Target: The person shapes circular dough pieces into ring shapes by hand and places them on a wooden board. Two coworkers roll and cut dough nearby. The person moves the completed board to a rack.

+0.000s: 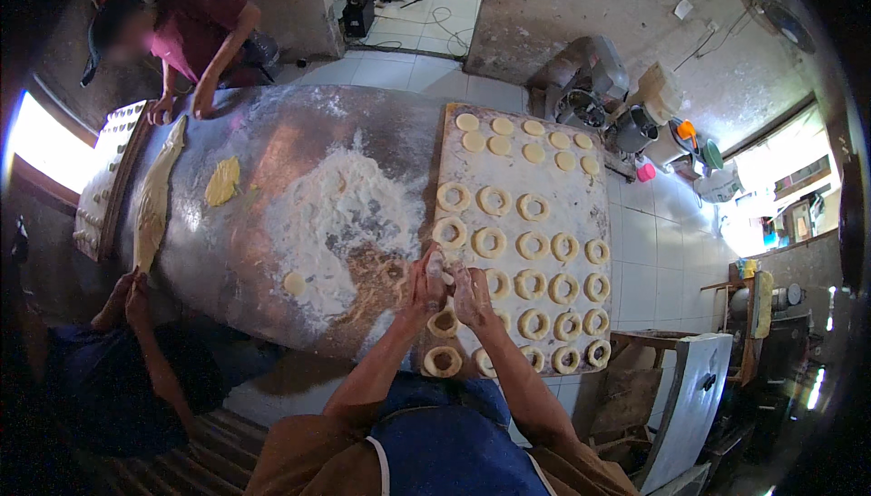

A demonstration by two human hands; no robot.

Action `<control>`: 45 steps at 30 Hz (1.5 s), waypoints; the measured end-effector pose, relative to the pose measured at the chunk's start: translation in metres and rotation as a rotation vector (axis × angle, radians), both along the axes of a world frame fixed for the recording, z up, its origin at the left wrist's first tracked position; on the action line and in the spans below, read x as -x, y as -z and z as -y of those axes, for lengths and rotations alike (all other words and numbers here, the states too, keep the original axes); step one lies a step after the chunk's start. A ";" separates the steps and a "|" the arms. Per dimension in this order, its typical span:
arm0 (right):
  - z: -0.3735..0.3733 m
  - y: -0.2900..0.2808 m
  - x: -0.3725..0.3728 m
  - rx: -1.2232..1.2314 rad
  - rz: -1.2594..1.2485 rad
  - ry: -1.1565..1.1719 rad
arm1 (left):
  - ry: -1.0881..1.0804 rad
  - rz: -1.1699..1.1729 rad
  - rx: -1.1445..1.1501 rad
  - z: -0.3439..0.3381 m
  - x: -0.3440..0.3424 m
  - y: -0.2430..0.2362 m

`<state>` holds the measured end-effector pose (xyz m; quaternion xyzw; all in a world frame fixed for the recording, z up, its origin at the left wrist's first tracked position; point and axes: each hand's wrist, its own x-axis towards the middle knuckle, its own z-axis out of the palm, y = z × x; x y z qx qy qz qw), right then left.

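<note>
My left hand and my right hand are close together over the left edge of a floured board. Between them is a small pale piece of dough, with the fingers of both hands closed round it. Its full shape is partly hidden by the fingers. Rows of dough rings lie on the board around my hands, some partly covered by my right arm. Flat dough discs sit along the board's far side. Left of my hands, loose flour is spread over the metal table.
A lone dough disc and a yellowish lump rest on the table. At its left end, two people handle a long dough strip beside a tray of small pieces. A metal-topped stand is at near right; a mixer stands far right.
</note>
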<state>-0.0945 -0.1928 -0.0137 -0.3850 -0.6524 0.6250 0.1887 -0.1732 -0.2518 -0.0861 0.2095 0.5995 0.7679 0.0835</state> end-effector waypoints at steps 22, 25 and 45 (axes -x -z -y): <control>-0.165 -0.008 -0.101 -0.456 -0.118 0.133 | 0.279 0.474 -0.093 -0.190 -0.103 -0.041; -0.189 -0.017 -0.109 -0.219 -0.234 0.161 | 0.586 0.400 0.222 -0.204 -0.085 -0.065; -0.240 0.007 -0.128 -1.019 0.480 -0.112 | 0.375 -0.941 0.808 -0.265 -0.030 -0.053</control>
